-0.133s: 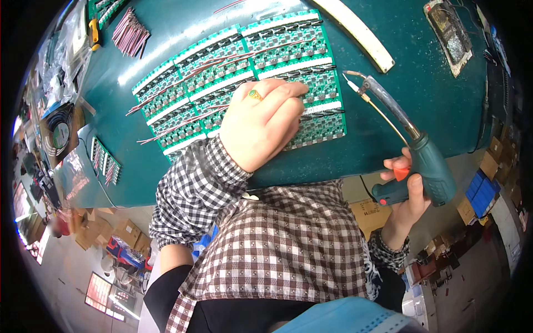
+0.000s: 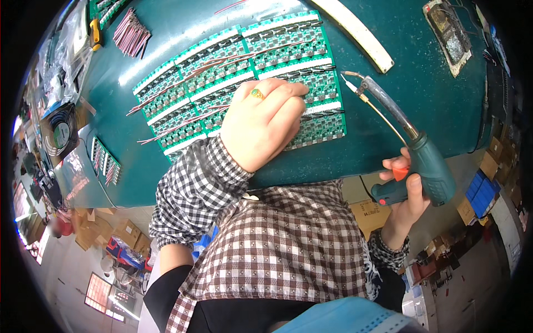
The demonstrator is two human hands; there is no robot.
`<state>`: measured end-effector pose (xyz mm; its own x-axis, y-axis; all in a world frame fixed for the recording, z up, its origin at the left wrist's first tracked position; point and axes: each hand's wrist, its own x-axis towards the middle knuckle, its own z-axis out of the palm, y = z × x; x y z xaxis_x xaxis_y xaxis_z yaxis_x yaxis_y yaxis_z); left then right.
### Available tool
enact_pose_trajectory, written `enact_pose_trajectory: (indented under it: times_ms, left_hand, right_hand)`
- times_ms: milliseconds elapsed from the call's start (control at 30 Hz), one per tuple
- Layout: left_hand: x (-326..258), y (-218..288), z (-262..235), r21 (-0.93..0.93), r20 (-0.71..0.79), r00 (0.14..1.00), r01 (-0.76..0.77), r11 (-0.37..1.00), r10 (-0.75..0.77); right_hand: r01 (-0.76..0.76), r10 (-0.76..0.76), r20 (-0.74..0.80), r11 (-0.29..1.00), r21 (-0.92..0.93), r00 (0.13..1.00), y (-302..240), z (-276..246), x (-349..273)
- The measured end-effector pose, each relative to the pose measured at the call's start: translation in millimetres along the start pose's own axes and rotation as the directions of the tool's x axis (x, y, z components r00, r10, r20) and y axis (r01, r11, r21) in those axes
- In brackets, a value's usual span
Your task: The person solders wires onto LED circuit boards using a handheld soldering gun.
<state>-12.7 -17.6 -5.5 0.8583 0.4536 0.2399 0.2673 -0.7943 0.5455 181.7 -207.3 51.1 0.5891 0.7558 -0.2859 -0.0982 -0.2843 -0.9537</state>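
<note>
My left hand (image 2: 265,121), with a green-stoned ring, rests palm down on a panel of green circuit boards (image 2: 239,66) laid out on the dark green table (image 2: 411,105). Its fingers press the boards near the panel's right side. Thin red wires lie across the boards. My right hand (image 2: 404,194) grips the handle of a green soldering gun (image 2: 413,155) with an orange trigger. The gun's metal tip (image 2: 348,75) hovers just right of the panel's edge, close to my left fingertips.
A long white strip (image 2: 355,30) lies at the back of the table. A bundle of red wires (image 2: 130,33) sits at the far left, a small fan (image 2: 58,133) beyond it. A metal tray (image 2: 447,33) stands at the back right. Cardboard boxes are on the floor.
</note>
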Motion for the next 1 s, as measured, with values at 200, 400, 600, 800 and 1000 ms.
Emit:
enact_pose_trajectory:
  times_ms: [200,400,600,800,1000]
  left_hand:
    - [-3.7,-4.0,-0.4,-0.299,-0.038,0.99,0.121,0.947,-0.139]
    - [-4.3,-3.7,-5.6,-0.123,-0.062,0.993,0.094,0.988,-0.102]
    - [2.1,2.0,-7.1,-0.19,-0.093,0.975,0.183,0.965,-0.203]
    - [25.1,9.2,6.8,-0.304,-0.085,0.916,0.351,0.886,-0.392]
    - [26.1,4.5,16.4,-0.139,-0.114,0.927,0.342,0.929,-0.358]
  right_hand:
    - [0.011,-0.011,-0.009,1.0,0.015,1.0,3.0,-3.3,-0.2]
    - [0.005,-0.005,-0.025,1.0,0.015,1.0,3.2,-3.2,-0.8]
    - [0.0,0.001,-0.023,1.0,0.008,1.0,1.3,-2.9,0.0]
    - [-0.008,0.008,-0.031,1.0,-0.004,1.0,-3.8,-1.4,-3.8]
    - [-0.033,0.031,-0.047,0.999,-0.036,0.998,-5.0,0.3,-6.0]
